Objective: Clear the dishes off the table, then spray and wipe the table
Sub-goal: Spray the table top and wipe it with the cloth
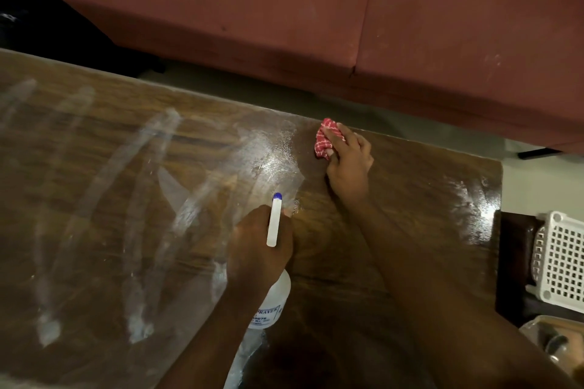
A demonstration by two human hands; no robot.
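Observation:
The brown wooden table (pixel 110 199) fills the lower left and bears pale wet streaks and a shiny sprayed patch near its far edge. My left hand (pixel 257 246) grips a white spray bottle (pixel 273 297) whose blue-tipped nozzle points away from me over the wet patch. My right hand (pixel 347 161) presses a crumpled red-and-white checked cloth (pixel 325 139) onto the tabletop close to the far edge, fingers curled over it. No dishes stand on the visible tabletop.
A reddish-brown sofa (pixel 316 9) runs along the far side of the table, across a narrow strip of floor. A white perforated basket (pixel 559 259) sits on a dark stand off the table's right end, with a tray of metal items (pixel 550 344) below it.

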